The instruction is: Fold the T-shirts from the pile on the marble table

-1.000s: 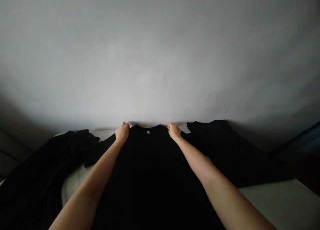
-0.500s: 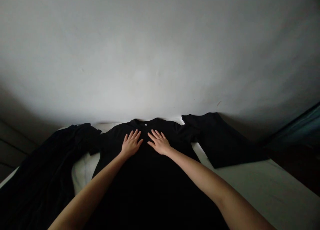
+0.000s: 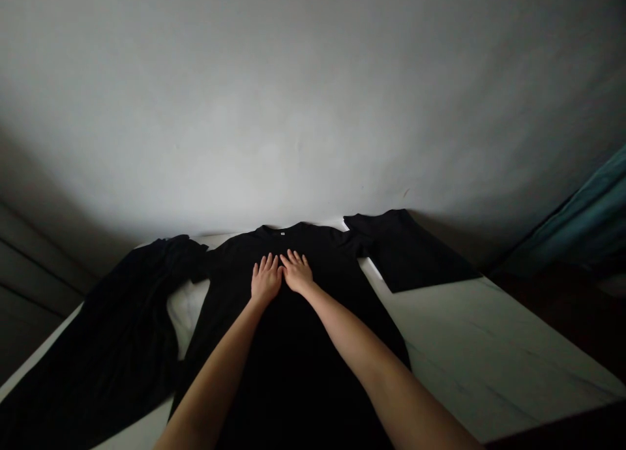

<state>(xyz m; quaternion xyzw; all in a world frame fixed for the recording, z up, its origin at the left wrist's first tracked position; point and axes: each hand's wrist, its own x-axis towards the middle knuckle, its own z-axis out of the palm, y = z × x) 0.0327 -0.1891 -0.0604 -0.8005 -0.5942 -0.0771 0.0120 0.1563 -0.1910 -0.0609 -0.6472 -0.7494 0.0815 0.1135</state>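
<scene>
A black T-shirt (image 3: 293, 345) lies spread out in front of me, its neckline with a small white label at the far end. My left hand (image 3: 267, 277) rests flat on the upper chest of the shirt, fingers stretched out. Close beside it, my right hand (image 3: 296, 271) also lies flat on the cloth with its fingers apart. The two hands nearly touch at the thumbs. Neither one grips the fabric. The lower part of the shirt runs toward me between my forearms and is very dark.
On the left lies a rumpled dark garment (image 3: 122, 332), touching the shirt's left sleeve. A flat, folded black garment (image 3: 415, 251) lies at the right by the other sleeve. All sit on a white marbled table (image 3: 489, 352) against a pale wall (image 3: 293, 111). Teal cloth (image 3: 577, 215) hangs far right.
Both hands have come closer together over the middle of the chest and slid slightly down the shirt. The view has shifted, showing more of the table at right.
</scene>
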